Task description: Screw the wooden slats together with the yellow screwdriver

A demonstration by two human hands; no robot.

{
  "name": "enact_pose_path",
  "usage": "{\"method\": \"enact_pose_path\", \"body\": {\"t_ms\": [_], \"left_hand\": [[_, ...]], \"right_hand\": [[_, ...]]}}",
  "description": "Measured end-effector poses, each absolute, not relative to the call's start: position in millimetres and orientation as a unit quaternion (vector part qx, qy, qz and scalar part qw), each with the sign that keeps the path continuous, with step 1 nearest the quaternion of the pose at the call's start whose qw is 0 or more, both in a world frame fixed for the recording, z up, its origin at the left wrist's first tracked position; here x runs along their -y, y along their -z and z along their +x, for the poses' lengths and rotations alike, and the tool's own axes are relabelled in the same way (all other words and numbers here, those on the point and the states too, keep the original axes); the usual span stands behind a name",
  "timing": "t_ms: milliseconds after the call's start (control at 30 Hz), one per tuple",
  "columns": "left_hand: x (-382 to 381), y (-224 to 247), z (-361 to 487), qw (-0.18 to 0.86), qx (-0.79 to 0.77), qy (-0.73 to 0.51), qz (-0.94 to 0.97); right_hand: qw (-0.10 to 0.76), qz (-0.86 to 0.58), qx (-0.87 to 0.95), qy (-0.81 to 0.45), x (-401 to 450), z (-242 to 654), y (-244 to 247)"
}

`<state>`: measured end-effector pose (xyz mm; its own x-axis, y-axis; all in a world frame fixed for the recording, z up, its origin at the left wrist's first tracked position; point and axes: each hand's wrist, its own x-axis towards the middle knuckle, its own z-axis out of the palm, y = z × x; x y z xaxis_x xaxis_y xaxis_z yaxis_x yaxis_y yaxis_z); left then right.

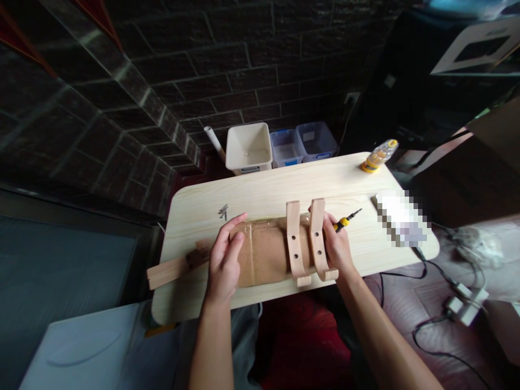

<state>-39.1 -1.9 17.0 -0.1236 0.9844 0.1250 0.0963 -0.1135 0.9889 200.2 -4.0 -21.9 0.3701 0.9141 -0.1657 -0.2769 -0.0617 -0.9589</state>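
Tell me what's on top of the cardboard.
Two wooden hooks sit side by side across the right part of the cardboard; the left hand has its thumb on the left end. Whatever's directly beneath them is hidden.

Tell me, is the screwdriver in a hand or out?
In: the right hand holds the yellow-and-black screwdriver, its metal bit sticking out.

Cardboard [268,254] is brown, hooks [294,246] pinkish tan, screwdriver [344,221] yellow and apparently black.

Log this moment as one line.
left hand: grips cardboard piece, left end | right hand: at right end, holding screwdriver | two wooden hooks: across cardboard piece | screws: clustered on table
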Motion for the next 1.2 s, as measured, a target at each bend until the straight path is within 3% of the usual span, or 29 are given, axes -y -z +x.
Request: {"method": "enact_pose_path", "body": {"t_ms": [300, 600, 833, 1200], "left_hand": [[-4, 20, -38, 0.416, -0.575, -0.465, 0.53], [2, 12, -28, 0.106, -0.576, -0.38, 0.716], [16, 0, -12, 0.198, -0.453, -0.395, 0.774], [18, 10, -3, 0.169, -0.454, -0.378, 0.789]], "right_hand": [[0.585, -0.562, 0.322, -0.487, 4, 204, 26], [0.578, -0.56, 0.296, -0.514, 0, 209, 38], [0.595, -0.561, 0.26, -0.513, 0, 211, 44], [0.572, -0.571, 0.327, -0.489, 4, 204, 30]]}}
